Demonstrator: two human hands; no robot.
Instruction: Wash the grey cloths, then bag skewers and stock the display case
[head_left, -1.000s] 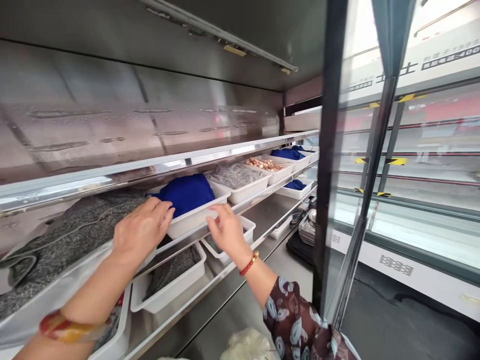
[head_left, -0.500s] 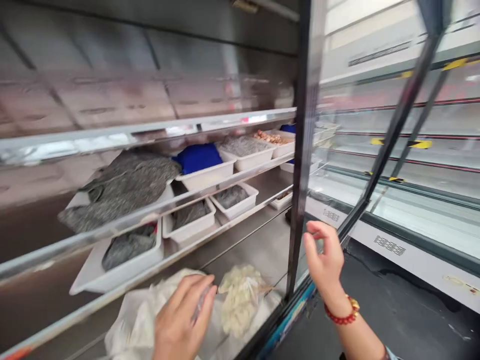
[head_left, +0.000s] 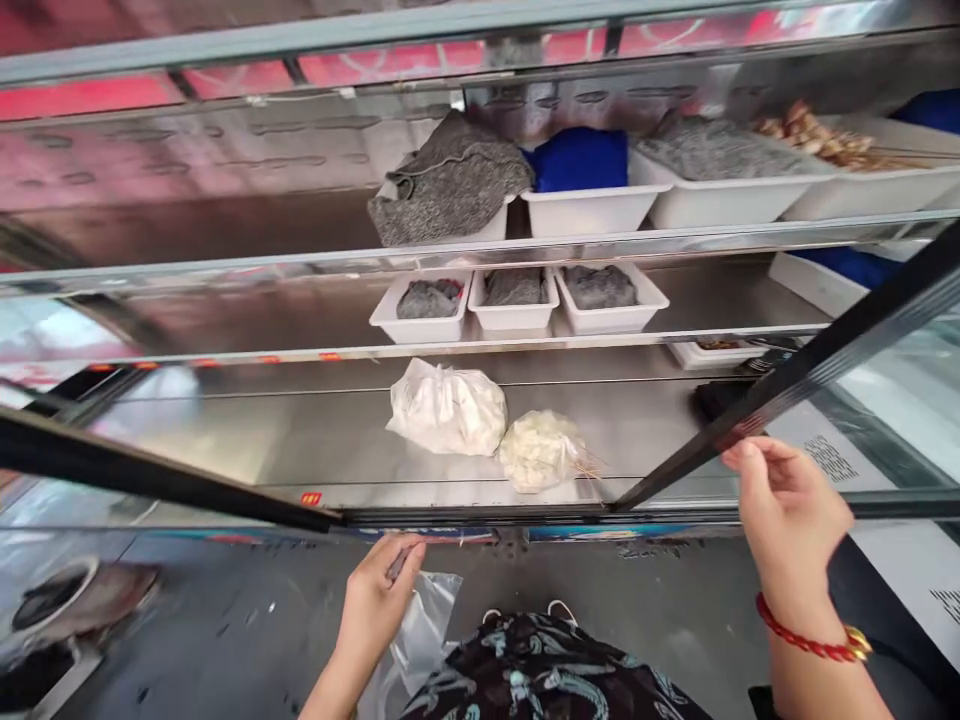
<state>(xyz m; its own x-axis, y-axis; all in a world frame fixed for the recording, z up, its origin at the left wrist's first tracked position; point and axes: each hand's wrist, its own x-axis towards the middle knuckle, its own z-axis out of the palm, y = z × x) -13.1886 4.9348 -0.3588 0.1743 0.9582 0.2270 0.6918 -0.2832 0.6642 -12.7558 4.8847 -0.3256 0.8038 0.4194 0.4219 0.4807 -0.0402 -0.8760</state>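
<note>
My left hand (head_left: 379, 595) is closed below the cabinet's sill, with a clear plastic bag (head_left: 426, 625) hanging from it. My right hand (head_left: 795, 515), a red beaded bracelet on its wrist, has its fingers curled and the fingertips at the black frame (head_left: 772, 395) of the glass door; how firmly they grip does not show. Between the two door frames the cabinet stands open. On its floor lie a white plastic bag (head_left: 450, 408) with pale contents and a clear bag of pale yellowish pieces (head_left: 541, 450) with thin sticks poking out.
White trays under grey cloths (head_left: 450, 185) and a blue cloth (head_left: 581, 160) line the upper shelf, beside a tray of brown skewered food (head_left: 821, 140). Smaller trays (head_left: 514, 315) fill part of the middle shelf. Another black door frame (head_left: 165, 470) slants at left. Dark floor (head_left: 247, 600) lies below.
My view has swung left to face the cabinet opening. My left hand has come out from over the bags to below the sill. My right hand has reached the door frame.
</note>
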